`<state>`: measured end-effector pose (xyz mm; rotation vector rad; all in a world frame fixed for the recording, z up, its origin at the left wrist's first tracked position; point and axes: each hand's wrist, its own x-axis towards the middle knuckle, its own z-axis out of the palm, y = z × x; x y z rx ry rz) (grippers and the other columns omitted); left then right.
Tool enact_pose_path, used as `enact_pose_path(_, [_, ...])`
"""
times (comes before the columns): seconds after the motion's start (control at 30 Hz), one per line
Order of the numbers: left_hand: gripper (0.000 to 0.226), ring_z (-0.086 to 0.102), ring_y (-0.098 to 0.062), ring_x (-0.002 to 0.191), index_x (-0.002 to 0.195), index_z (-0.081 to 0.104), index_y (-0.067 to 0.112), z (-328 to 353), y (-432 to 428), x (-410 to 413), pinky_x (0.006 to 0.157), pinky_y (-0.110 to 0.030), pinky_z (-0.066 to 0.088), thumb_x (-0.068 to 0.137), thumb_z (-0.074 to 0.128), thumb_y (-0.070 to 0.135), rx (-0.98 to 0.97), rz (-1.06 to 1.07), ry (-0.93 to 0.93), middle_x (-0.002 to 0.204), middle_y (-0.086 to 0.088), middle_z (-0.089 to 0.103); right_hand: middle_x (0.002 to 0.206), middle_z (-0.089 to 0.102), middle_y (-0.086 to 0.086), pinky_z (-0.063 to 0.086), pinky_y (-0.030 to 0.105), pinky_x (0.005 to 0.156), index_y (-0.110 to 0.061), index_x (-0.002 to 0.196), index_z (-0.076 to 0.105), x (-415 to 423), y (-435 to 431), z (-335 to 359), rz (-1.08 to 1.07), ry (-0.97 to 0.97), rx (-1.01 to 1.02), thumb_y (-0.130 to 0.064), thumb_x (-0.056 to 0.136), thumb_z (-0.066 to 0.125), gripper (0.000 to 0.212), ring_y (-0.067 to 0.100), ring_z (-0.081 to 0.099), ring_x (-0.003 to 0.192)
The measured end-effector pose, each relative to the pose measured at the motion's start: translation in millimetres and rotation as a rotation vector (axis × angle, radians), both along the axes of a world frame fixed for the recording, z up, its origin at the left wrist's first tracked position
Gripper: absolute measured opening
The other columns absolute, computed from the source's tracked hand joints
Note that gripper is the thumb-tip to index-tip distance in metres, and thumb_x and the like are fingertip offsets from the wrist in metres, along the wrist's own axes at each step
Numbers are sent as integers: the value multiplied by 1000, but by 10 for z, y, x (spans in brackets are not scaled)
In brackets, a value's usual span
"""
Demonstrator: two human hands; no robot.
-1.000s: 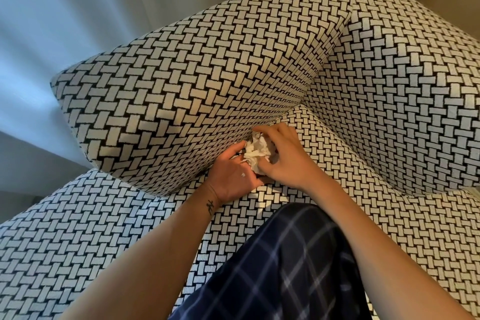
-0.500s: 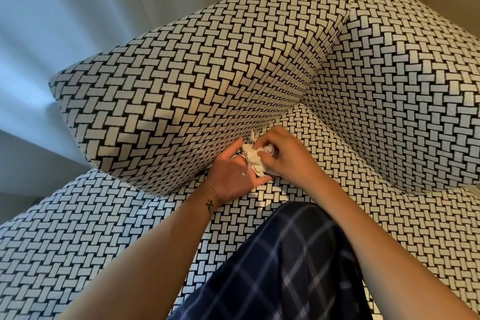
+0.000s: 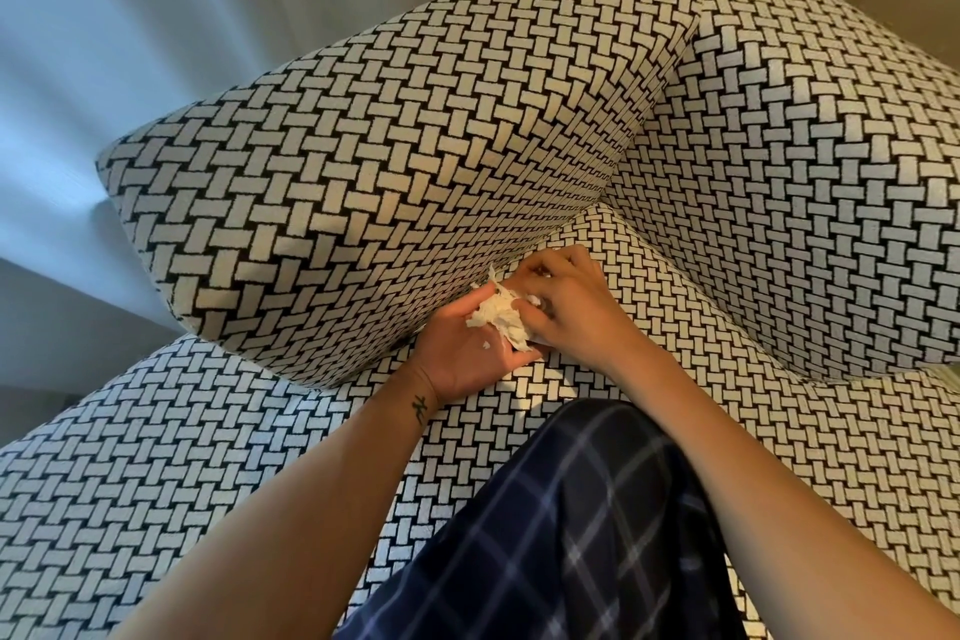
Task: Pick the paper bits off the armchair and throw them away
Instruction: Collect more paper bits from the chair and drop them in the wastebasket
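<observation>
The left hand (image 3: 462,353) lies palm up and cupped just above the seat, holding a wad of crumpled white paper bits (image 3: 498,319) in its hollow, the thumb raised beside the wad. The right hand (image 3: 566,301) comes over it from the other side with its fingers curled down, the fingertips pinching into the far edge of the same wad. The two hands touch each other around the paper. Whether more paper lies under the right hand cannot be told.

Both hands work over a big armchair (image 3: 208,483) upholstered in a black and white basket-weave fabric. Its broad seat fills the lower part of the view. A thick padded armrest (image 3: 389,171) juts out on the person's left, and the backrest (image 3: 805,171) rises on the right. The hands and the paper sit right against the foot of the armrest's inner face, near the corner where armrest, seat and backrest meet.

A pale grey curtain (image 3: 130,15) hangs behind the armrest in soft folds.

The person's leg, in dark navy trousers with a thin light check (image 3: 571,535), rests on the seat between the two forearms, with the knee pointing towards the hands.

A single tiny white crumb of paper (image 3: 485,344) lies loose on the left palm, just below the wad. A small dark tattoo (image 3: 420,405) marks the left wrist.
</observation>
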<state>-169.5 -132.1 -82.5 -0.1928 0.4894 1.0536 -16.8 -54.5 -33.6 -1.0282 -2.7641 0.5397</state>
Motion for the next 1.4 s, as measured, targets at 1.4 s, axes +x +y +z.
enact_pose_path(1.4, [67, 27, -40, 151, 154, 36, -4, 16, 13, -22, 127, -54, 4, 93, 59, 13, -55, -49, -23, 160, -26, 34, 85, 61, 5, 36, 34, 93, -13, 82, 65, -477, 829, -12, -66, -601, -258, -46, 104, 32, 52, 23, 52, 92])
